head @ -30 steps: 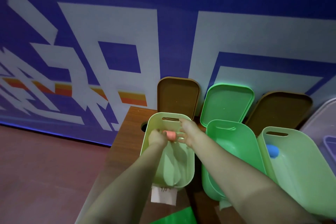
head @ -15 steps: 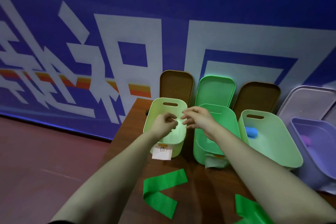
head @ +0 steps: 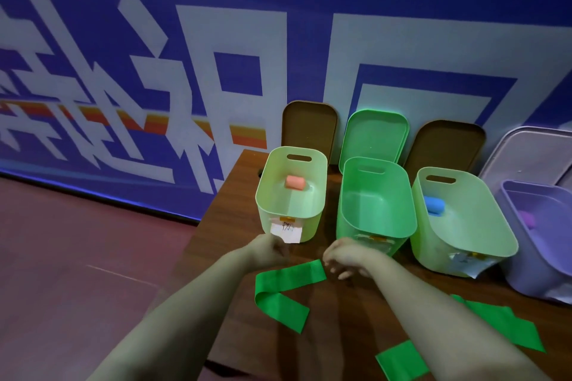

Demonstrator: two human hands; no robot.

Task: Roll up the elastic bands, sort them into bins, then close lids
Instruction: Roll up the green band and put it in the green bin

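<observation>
A rolled pink band (head: 294, 182) lies inside the pale green left bin (head: 318, 210). The middle green bin (head: 402, 226) holds nothing I can see. A rolled blue band (head: 434, 205) sits in the third, pale green bin (head: 495, 241), and a purple roll (head: 526, 219) in the lilac bin (head: 513, 213). An unrolled green band (head: 284, 291) lies folded on the wooden table (head: 229, 226) in front of the bins. My left hand (head: 269, 249) hovers just above its left part with fingers curled and nothing in them. My right hand (head: 348, 258) is at the band's right end, fingers spread.
Two brown lids (head: 309, 127) (head: 445, 142), a green lid (head: 376, 136) and a lilac lid (head: 532, 155) lean against the blue patterned wall behind the bins. A second green band (head: 501, 322) lies at the right under my forearm. The table's left edge drops to a reddish floor.
The pink roll has been let go into the left bin. Both hands have pulled back from the bin toward me and down to the green band on the table.
</observation>
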